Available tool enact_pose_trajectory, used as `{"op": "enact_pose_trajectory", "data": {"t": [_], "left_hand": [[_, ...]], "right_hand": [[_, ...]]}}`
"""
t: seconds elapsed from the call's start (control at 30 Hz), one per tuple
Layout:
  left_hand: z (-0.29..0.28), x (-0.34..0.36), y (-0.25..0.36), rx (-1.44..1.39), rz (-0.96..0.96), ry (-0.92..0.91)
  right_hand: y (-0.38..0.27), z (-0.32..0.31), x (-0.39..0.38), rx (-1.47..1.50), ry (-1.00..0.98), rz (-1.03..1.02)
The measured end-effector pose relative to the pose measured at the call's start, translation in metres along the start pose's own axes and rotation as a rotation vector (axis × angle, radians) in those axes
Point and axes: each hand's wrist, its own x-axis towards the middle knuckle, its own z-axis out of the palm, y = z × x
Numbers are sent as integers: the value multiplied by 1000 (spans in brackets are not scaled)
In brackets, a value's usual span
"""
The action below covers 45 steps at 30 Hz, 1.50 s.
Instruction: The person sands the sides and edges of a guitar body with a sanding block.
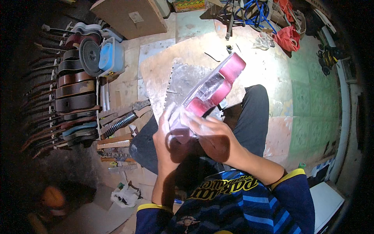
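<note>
A small pink-red guitar (212,89) slants up and away to the right over my lap, its curved side facing up and glossy in the bright light. My left hand (165,126) is closed around its near end, fingers along the left edge. At the same end my right hand (208,132) grips from the right, fingers laid against the side. Overexposure and shadow blur the part between my palms, so I cannot tell its details. Beneath the guitar lies a dark grey mat with a toothed edge (171,87), on a pale board (150,72).
Several guitars (76,91) stand in a rack at the left, beside a blue plastic tub (111,56). Saws and other hand tools (117,144) lie left of my knee. A red bag (287,39) and blue tubing (257,19) are at the far right, a brown panel (130,17) far left.
</note>
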Motion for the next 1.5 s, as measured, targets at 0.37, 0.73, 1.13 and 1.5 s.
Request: {"op": "enact_pose_trajectory", "data": {"t": [0.37,0.73,1.13,1.5], "left_hand": [[3,2,1,-65,92,20],[1,5,-4,89,218,93],[-2,2,-15,-131,146,60],[-4,5,-15,26,245,115]], "right_hand": [[-6,2,-11,27,28,37],[4,13,21,-175,155,-191],[-3,23,-9,-103,44,-40],[-11,13,18,-183,-37,-71]]}}
